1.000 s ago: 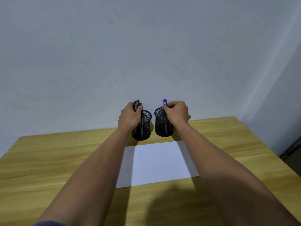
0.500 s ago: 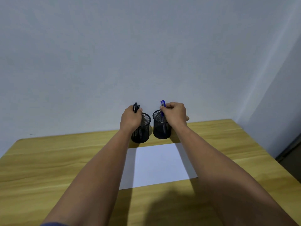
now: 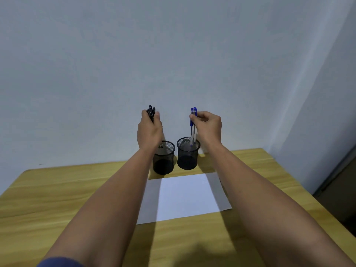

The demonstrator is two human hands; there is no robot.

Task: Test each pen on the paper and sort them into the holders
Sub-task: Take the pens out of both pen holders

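We hold black pens (image 3: 150,113) pinched in our left hand (image 3: 149,132) and blue pens (image 3: 193,124) in our right hand (image 3: 207,125) above the mesh holders (image 3: 187,154), so testing on the paper (image 3: 185,195) seems next.

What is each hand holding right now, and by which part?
Left hand holds black pens near their top ends; right hand pinches blue pens near their caps.

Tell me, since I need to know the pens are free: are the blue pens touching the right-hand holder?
Cannot tell. In the head view the blue pens, held by the right hand, have tips overlapping the right holder opening; contact or gap isn't plain.
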